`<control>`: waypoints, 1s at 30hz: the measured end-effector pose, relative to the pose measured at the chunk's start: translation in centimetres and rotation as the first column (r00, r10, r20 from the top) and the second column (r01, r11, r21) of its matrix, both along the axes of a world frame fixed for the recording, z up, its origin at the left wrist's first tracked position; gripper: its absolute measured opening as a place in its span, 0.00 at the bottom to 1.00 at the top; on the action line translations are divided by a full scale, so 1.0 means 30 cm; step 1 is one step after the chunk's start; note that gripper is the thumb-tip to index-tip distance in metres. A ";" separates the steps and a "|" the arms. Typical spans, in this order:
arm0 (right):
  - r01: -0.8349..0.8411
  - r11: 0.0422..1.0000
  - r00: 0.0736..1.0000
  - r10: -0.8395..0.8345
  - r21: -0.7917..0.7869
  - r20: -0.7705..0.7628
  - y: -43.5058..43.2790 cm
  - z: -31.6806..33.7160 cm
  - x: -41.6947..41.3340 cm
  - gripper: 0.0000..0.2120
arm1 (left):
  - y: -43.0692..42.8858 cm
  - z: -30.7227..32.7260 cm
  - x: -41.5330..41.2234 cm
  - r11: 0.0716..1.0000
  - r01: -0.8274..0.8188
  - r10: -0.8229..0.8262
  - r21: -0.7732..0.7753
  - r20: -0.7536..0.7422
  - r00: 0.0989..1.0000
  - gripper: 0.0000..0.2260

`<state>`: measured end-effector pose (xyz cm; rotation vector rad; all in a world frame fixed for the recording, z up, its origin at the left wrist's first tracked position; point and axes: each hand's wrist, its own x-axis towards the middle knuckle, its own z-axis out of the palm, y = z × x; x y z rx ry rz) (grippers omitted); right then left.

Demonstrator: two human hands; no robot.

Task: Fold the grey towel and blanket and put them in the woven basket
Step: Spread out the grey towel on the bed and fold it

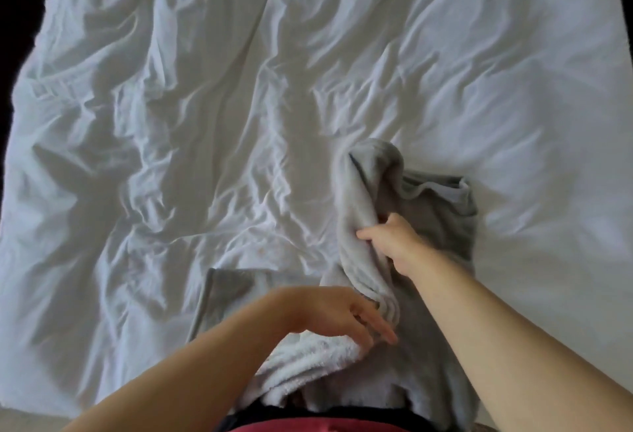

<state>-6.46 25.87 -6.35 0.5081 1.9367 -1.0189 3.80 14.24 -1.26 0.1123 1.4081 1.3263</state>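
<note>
Head view, looking down on the bed [205, 106] — white sheet, heavily creased.

Pale grey fleecy cloth [363, 192]: bunched into a raised ridge that runs from the bed's near edge away from me, right of centre. Under it and to its right lies a flatter, darker grey cloth [445, 219]. A flat grey corner also shows left of the ridge, by the near edge. I cannot tell which piece is the towel and which the blanket.

Right hand [390, 240]: the arm reaches in from the near right corner, forearm straight. The fingers are curled into the ridge about halfway along, thumb out on its left face — it grips the fleecy cloth.

Left hand [332, 311]: the forearm comes in from the near left, wrist bent, back of the hand up. Its fingers [380, 329] are straight and together, pointing right, tips touching the near end of the ridge. Nothing is held; the hand lies flat and relaxed.
</note>
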 end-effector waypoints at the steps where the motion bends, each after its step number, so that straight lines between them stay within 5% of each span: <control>1: 0.033 0.998 0.999 -0.034 0.053 0.011 0.015 -0.010 -0.001 0.10 | -0.003 -0.013 -0.010 1.000 -0.003 0.000 0.028 0.082 0.997 0.15; 3: 0.299 0.952 0.949 -0.303 0.059 0.089 0.070 -0.018 -0.008 0.04 | -0.003 -0.051 -0.032 0.969 -0.239 0.247 -0.060 0.216 0.945 0.15; 5: 0.563 0.826 0.797 -0.551 0.025 0.247 0.150 -0.024 -0.010 0.08 | -0.003 -0.096 -0.058 0.776 -0.531 0.612 -0.341 0.203 0.764 0.17; 8: 0.525 0.837 0.798 -0.547 0.153 0.255 0.300 -0.053 0.039 0.16 | -0.011 -0.162 -0.096 0.545 -0.624 0.732 -0.560 -0.043 0.679 0.13; 16: 0.183 0.796 0.980 -0.191 0.577 -0.047 0.415 -0.066 0.111 0.14 | 0.141 -0.215 -0.231 0.709 -0.499 0.530 -0.499 -0.089 0.843 0.12; 19: 0.327 0.838 0.902 -0.137 0.438 -0.410 0.392 -0.036 0.062 0.17 | 0.232 -0.205 -0.259 0.734 -0.525 0.497 -0.430 -0.187 0.848 0.13; 21: 0.345 0.913 0.846 -0.203 0.218 -0.493 0.358 -0.022 0.007 0.20 | 0.277 -0.192 -0.264 0.711 -0.576 0.492 -0.404 -0.300 0.817 0.14; 25: 0.264 0.960 0.920 -0.280 -0.096 -0.272 0.308 -0.016 -0.068 0.24 | 0.313 -0.154 -0.257 0.570 -0.773 0.743 -0.279 -0.226 0.630 0.10; 28: 0.300 0.927 0.933 -0.335 -0.225 -0.132 0.300 0.001 -0.086 0.11 | 0.311 -0.099 -0.246 0.455 -0.844 0.866 -0.284 -0.081 0.494 0.11; 30: 0.364 0.881 0.905 -0.411 -0.303 -0.108 0.299 0.050 -0.088 0.11 | 0.295 -0.042 -0.244 0.331 -0.904 0.940 -0.269 0.012 0.341 0.16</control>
